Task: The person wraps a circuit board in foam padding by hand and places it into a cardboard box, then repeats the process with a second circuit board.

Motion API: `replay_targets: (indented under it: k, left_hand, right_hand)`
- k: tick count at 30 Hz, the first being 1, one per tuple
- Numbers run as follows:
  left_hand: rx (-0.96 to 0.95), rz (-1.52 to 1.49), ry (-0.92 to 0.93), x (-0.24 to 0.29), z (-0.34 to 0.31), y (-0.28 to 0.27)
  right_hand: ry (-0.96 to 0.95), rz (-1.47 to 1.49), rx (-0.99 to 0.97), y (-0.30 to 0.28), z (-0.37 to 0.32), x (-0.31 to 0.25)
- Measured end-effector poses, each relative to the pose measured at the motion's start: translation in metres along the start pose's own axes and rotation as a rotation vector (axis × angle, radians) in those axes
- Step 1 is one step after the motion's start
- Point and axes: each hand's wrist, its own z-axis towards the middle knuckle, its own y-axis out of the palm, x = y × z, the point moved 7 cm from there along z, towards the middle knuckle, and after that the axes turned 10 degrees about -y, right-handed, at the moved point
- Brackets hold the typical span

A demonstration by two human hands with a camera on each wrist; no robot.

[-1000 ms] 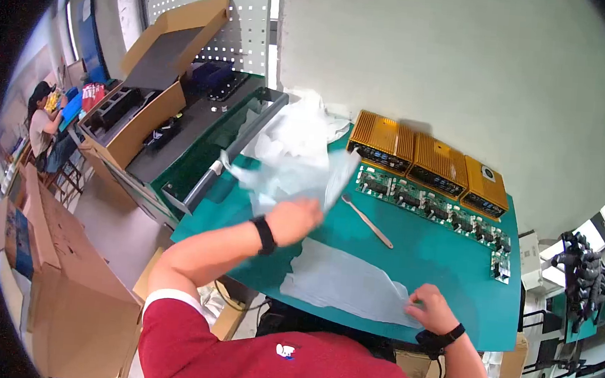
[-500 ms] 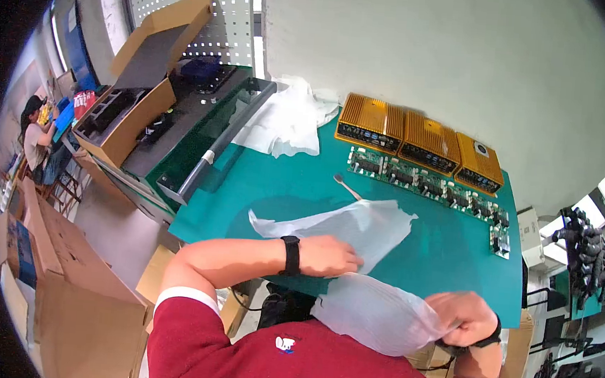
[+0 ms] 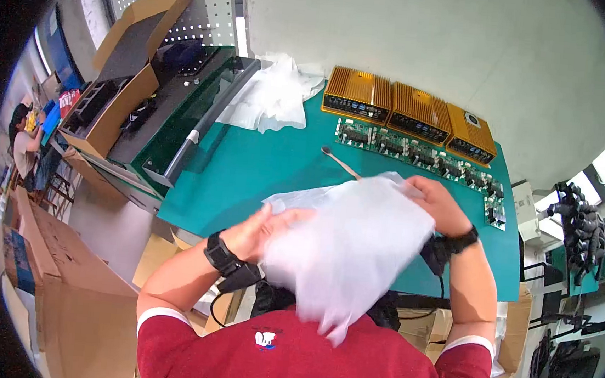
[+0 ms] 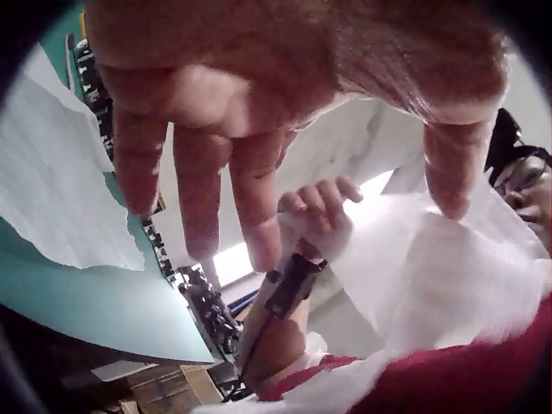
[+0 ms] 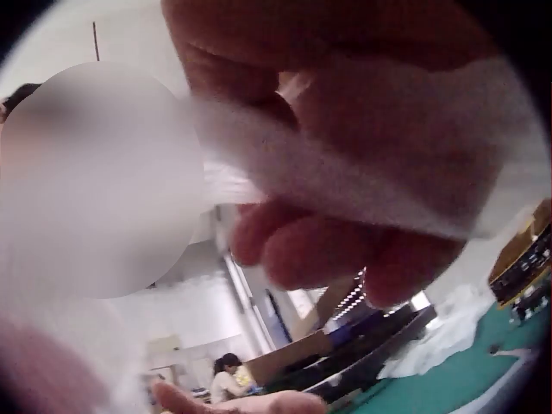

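A thin, translucent white sheet (image 3: 359, 240), blurred by motion, hangs between my two hands in front of the red shirt. My right hand (image 3: 443, 206) pinches its upper right edge; in the right wrist view the curled fingers (image 5: 319, 254) have the sheet running through them. At the sheet's left side is my left hand (image 3: 250, 236). Its fingers (image 4: 203, 190) and thumb are spread and extended in the left wrist view, with the sheet beyond them. A second white sheet (image 4: 60, 164) lies on the green table, mostly hidden in the head view by the held one.
A toothbrush (image 3: 340, 162) lies behind the sheets. Several green circuit boards (image 3: 422, 156) line up before three gold finned boxes (image 3: 356, 94). Crumpled white sheeting (image 3: 281, 95) sits at the back left, beside a dark glass-fronted case (image 3: 208, 121) and an open cardboard box (image 3: 122, 82).
One sheet has been laid farther back on the table over the toothbrush handle. The other has been lifted off the tabletop and swung up between the hands, with the right hand moving up and back.
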Motion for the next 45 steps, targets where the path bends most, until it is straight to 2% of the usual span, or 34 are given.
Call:
replay_targets:
  k: [1, 2, 3, 4, 5, 6, 7, 10, 12, 14, 15, 16, 18, 19, 21, 22, 24, 25, 27, 28, 29, 30, 31, 32, 34, 35, 36, 38, 40, 41, 43, 45]
  left_hand:
    - [-0.047, 0.108, -0.010, 0.003, -0.004, -0.010]
    - [-0.096, 0.217, -0.018, 0.009, -0.006, -0.019]
    - [-0.018, 0.205, -0.012, 0.015, -0.005, -0.021]
    - [-0.018, 0.207, -0.012, 0.017, -0.002, -0.024]
    - [0.128, 0.229, 0.003, 0.020, 0.000, -0.041]
    - [0.275, 0.250, 0.018, 0.024, 0.000, -0.058]
    - [0.306, 0.281, -0.012, 0.026, 0.001, -0.066]
    - [0.415, 0.406, -0.081, 0.030, 0.006, -0.080]
    - [0.454, 0.495, -0.091, 0.031, 0.006, -0.082]
    - [0.128, 1.082, 0.037, 0.028, 0.012, -0.055]
    - [0.043, 1.111, 0.016, 0.018, 0.014, -0.039]
    - [-0.093, 1.415, 0.039, 0.012, 0.015, -0.018]
    - [-0.193, 1.769, 0.286, 0.002, 0.018, 0.007]
    - [-0.194, 1.769, 0.287, 0.004, 0.019, 0.006]
    - [-0.089, 1.867, 0.018, 0.001, 0.031, -0.015]
    - [-0.090, 1.865, 0.018, 0.006, 0.033, -0.019]
    - [0.280, 2.054, -0.022, 0.035, 0.037, -0.050]
    - [0.280, 2.055, -0.022, 0.039, 0.038, -0.062]
    - [0.721, 1.985, 0.046, 0.070, 0.031, -0.094]
    - [0.720, 1.985, 0.045, 0.078, 0.030, -0.097]
    - [0.823, 1.862, 0.029, 0.091, 0.026, -0.105]
    - [0.917, 1.738, 0.016, 0.101, 0.022, -0.110]
    - [1.055, 1.819, 0.147, 0.111, 0.017, -0.102]
    - [1.050, 1.821, 0.147, 0.110, 0.016, -0.099]
    - [1.025, 1.891, 0.566, 0.122, 0.004, -0.037]
    - [0.906, 1.918, 0.595, 0.115, 0.006, -0.012]
    - [0.896, 1.914, 0.598, 0.105, 0.011, -0.003]
    - [0.380, 2.027, 0.443, 0.055, 0.032, 0.017]
    - [0.125, 2.226, 0.292, 0.009, 0.040, 0.019]
    - [0.101, 2.224, 0.302, 0.001, 0.039, 0.020]
    - [0.017, 2.302, 0.084, -0.015, 0.045, 0.003]
    - [0.006, 2.245, 0.114, -0.012, 0.044, -0.003]
  right_hand:
    - [-0.035, -0.183, 0.003, 0.001, 0.006, 0.011]
    - [0.309, -0.107, -0.007, -0.001, 0.000, 0.041]
    - [0.359, -0.125, -0.014, 0.002, 0.000, 0.046]
    - [0.409, -0.145, -0.021, 0.004, -0.001, 0.053]
    - [0.408, -0.145, -0.020, 0.007, -0.001, 0.069]
    - [0.268, -0.278, -0.071, 0.014, 0.000, 0.084]
    - [0.127, -0.409, -0.120, 0.022, 0.000, 0.082]
    - [0.050, -0.535, -0.144, 0.033, -0.006, 0.081]
    - [0.066, -0.527, -0.129, 0.033, -0.008, 0.089]
    - [0.083, -0.521, -0.109, 0.030, -0.011, 0.093]
    - [0.078, -0.491, -0.118, 0.031, -0.013, 0.091]
    - [0.073, -0.462, -0.128, 0.031, -0.013, 0.090]
    - [0.040, -0.475, -0.173, 0.033, -0.014, 0.090]
    - [0.009, -0.484, -0.224, 0.036, -0.014, 0.088]
    - [0.030, -0.493, -0.240, 0.037, -0.014, 0.086]
    - [0.050, -0.501, -0.256, 0.037, -0.014, 0.085]
    - [0.040, -0.519, -0.251, 0.036, -0.013, 0.088]
    - [0.028, -0.538, -0.245, 0.036, -0.012, 0.089]
    - [-0.027, -0.553, -0.209, 0.035, -0.011, 0.089]
    - [-0.083, -0.568, -0.173, 0.034, -0.010, 0.086]
    - [-0.083, -0.568, -0.173, 0.035, -0.010, 0.085]
    - [-0.016, -0.570, -0.158, 0.033, -0.009, 0.088]
    - [0.052, -0.572, -0.142, 0.031, -0.009, 0.091]
    - [0.055, -0.572, -0.138, 0.031, -0.008, 0.093]
    - [0.022, -0.583, -0.139, 0.031, -0.006, 0.096]
    - [0.027, -0.584, -0.136, 0.031, -0.006, 0.091]
    - [0.043, -0.594, -0.139, 0.030, -0.006, 0.082]
    - [0.066, -0.608, -0.134, 0.019, -0.012, 0.070]
    - [0.102, -0.750, 0.032, -0.018, -0.028, 0.062]
    - [0.155, -0.734, 0.151, -0.043, -0.039, 0.059]
    - [0.251, -0.786, 0.356, -0.110, -0.073, 0.064]
    - [0.343, -0.957, 0.474, -0.177, -0.114, 0.088]
